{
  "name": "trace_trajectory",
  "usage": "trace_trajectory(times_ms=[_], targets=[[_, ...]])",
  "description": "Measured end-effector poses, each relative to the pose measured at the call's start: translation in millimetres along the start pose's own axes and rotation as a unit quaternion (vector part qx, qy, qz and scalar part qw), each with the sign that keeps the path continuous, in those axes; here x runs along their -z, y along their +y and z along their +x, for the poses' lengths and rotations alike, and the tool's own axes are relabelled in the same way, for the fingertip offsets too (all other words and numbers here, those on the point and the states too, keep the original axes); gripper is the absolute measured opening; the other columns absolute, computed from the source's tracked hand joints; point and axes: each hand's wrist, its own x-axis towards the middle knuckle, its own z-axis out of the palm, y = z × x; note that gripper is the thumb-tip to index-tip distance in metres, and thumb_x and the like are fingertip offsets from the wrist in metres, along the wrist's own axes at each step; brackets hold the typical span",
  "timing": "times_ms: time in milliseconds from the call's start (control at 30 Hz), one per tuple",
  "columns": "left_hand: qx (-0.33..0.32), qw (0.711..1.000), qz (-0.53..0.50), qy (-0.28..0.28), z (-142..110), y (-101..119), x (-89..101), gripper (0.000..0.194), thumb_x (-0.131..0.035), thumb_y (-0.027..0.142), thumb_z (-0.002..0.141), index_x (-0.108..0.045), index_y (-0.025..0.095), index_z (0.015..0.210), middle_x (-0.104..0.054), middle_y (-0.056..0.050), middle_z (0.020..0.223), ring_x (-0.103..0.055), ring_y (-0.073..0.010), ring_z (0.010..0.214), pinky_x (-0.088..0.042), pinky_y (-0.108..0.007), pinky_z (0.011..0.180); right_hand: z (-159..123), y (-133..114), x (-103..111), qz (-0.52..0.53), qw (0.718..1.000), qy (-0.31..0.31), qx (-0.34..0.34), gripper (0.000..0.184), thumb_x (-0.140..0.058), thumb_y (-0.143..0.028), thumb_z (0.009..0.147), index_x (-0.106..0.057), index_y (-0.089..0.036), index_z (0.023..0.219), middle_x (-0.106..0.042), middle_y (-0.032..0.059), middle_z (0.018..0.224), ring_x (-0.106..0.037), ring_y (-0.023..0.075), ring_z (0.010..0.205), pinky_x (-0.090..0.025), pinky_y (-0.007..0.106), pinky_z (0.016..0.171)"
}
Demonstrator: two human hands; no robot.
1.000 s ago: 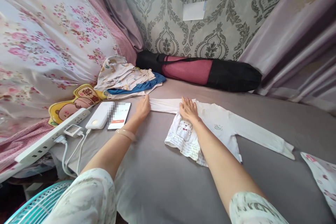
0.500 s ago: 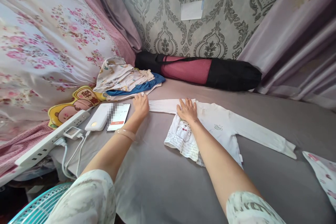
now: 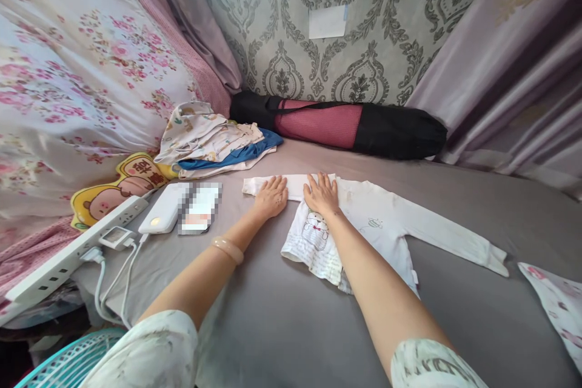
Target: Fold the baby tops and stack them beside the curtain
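Note:
A small white long-sleeved shirt [image 3: 382,206] lies spread on the grey bed sheet [image 3: 273,315], with a bear print on its front. Its left-hand sleeve reaches out sideways, and the other sleeve slants off to the right. My left hand [image 3: 271,196] rests flat on the left-hand sleeve, fingers stretched out, the cuff showing beyond it. Beside it, my right hand [image 3: 322,194] presses flat on the shirt near that sleeve's shoulder, fingers spread. Part of the shirt's body is hidden under my right forearm.
A black and pink bag [image 3: 336,124] lies along the wall. Stacked clothes [image 3: 213,139] sit at the back left. Nearer are a phone [image 3: 200,209], a white power bank [image 3: 164,209], a power strip [image 3: 77,248] with cables and a yellow cushion [image 3: 122,185]. Patterned cloth [image 3: 557,303] lies at the right.
My left hand has moved right from the sleeve's cuff onto the sleeve, and its fingers have gone from closed to flat. My right hand stays in place on the shirt.

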Motion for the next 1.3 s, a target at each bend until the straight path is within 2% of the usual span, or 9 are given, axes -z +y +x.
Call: trace_trajectory(times_ms=[133, 300, 467, 533, 633, 767, 867, 1100, 1300], targets=[[0.016, 0.999, 0.035, 0.032, 0.2, -24.6, 3.3, 0.053, -0.027, 0.025, 0.095, -0.042, 0.009, 0.144, -0.041, -0.014, 0.150, -0.035, -0.0247, 0.140, -0.024, -0.041, 0.116, -0.2, 0.5, -1.2, 0.010, 1.000, -0.003, 0.001, 0.055, -0.023, -0.044, 0.099, -0.034, -0.026, 0.149, -0.024, 0.0090, 0.159, -0.016, 0.0269, 0.146, -0.009, 0.049, 0.116], [0.001, 0.998, 0.052, 0.043, -1.8, -25.7, -1.2, 0.053, -0.025, 0.026, 0.096, -0.041, 0.008, 0.143, -0.042, -0.016, 0.149, -0.037, -0.0258, 0.139, -0.024, -0.042, 0.115, 0.0, -2.8, -0.8, 0.024, 1.000, 0.001, -0.005, 0.055, -0.023, -0.045, 0.099, -0.035, -0.027, 0.149, -0.023, 0.0082, 0.159, -0.014, 0.0265, 0.146, -0.006, 0.050, 0.116], [0.017, 0.999, 0.048, 0.002, 0.9, -20.8, 10.2, 0.051, -0.027, 0.022, 0.094, -0.038, 0.010, 0.142, -0.041, -0.017, 0.149, -0.036, -0.0263, 0.139, -0.027, -0.048, 0.113, -0.4, 14.3, 24.0, 0.124, 0.988, -0.089, 0.026, 0.064, -0.022, -0.053, 0.098, -0.018, -0.025, 0.154, -0.010, 0.0090, 0.162, -0.005, 0.0236, 0.148, -0.005, 0.048, 0.117], [0.012, 1.000, 0.019, 0.000, 7.2, -10.1, 17.0, 0.053, -0.031, 0.017, 0.090, -0.036, 0.011, 0.142, -0.041, -0.018, 0.149, -0.037, -0.0257, 0.139, -0.029, -0.050, 0.111, -10.2, 34.8, 35.6, 0.158, 0.983, -0.087, 0.030, 0.063, -0.018, -0.050, 0.099, -0.012, -0.022, 0.155, -0.006, 0.0081, 0.162, -0.004, 0.0199, 0.148, -0.007, 0.044, 0.118], [-0.066, 0.997, -0.037, 0.024, 19.8, 21.5, 19.5, 0.052, -0.032, 0.015, 0.089, -0.038, 0.013, 0.140, -0.046, -0.017, 0.145, -0.042, -0.0229, 0.135, -0.030, -0.045, 0.111, -33.0, 73.6, 43.5, 0.127, 0.991, -0.051, -0.013, 0.062, -0.016, -0.041, 0.100, -0.015, -0.012, 0.154, -0.010, 0.0096, 0.162, -0.004, 0.0188, 0.148, -0.004, 0.041, 0.119], [-0.168, 0.984, -0.058, -0.014, 37.9, 75.5, 7.1, 0.045, -0.032, 0.018, 0.093, -0.043, 0.016, 0.137, -0.049, -0.012, 0.144, -0.042, -0.0196, 0.134, -0.028, -0.039, 0.113, -53.1, 117.2, 39.3, 0.048, 0.996, -0.029, -0.063, 0.063, -0.017, -0.039, 0.099, -0.020, -0.006, 0.152, -0.016, 0.0126, 0.160, -0.009, 0.0212, 0.148, -0.006, 0.039, 0.119], [-0.197, 0.979, -0.042, -0.042, 50.1, 103.2, -4.1, 0.046, -0.029, 0.025, 0.097, -0.042, 0.012, 0.140, -0.041, -0.013, 0.150, -0.035, -0.0206, 0.140, -0.024, -0.038, 0.115, -52.5, 133.6, 32.7, 0.008, 0.996, -0.035, -0.079, 0.064, -0.017, -0.042, 0.099, -0.022, -0.004, 0.152, -0.018, 0.0138, 0.159, -0.013, 0.0229, 0.147, -0.010, 0.039, 0.119], [-0.154, 0.987, -0.018, -0.037, 66.5, 109.7, -19.5, 0.060, -0.018, 0.041, 0.100, -0.029, 0.010, 0.149, -0.028, -0.014, 0.157, -0.024, -0.0267, 0.145, -0.018, -0.044, 0.117, -44.0, 145.3, 23.9, -0.032, 0.997, 0.010, -0.072, 0.068, -0.020, -0.049, 0.099, -0.024, -0.005, 0.151, -0.021, 0.0144, 0.158, -0.016, 0.0245, 0.146, -0.006, 0.043, 0.119], [-0.140, 0.988, -0.004, -0.058, 69.1, 109.0, -23.6, 0.062, -0.016, 0.043, 0.099, -0.024, 0.010, 0.152, -0.022, -0.012, 0.159, -0.018, -0.0258, 0.147, -0.014, -0.045, 0.119, -45.6, 144.4, 20.1, -0.013, 0.997, 0.029, -0.065, 0.067, -0.021, -0.048, 0.098, -0.025, -0.006, 0.151, -0.025, 0.0147, 0.157, -0.018, 0.0251, 0.145, -0.006, 0.046, 0.118]])
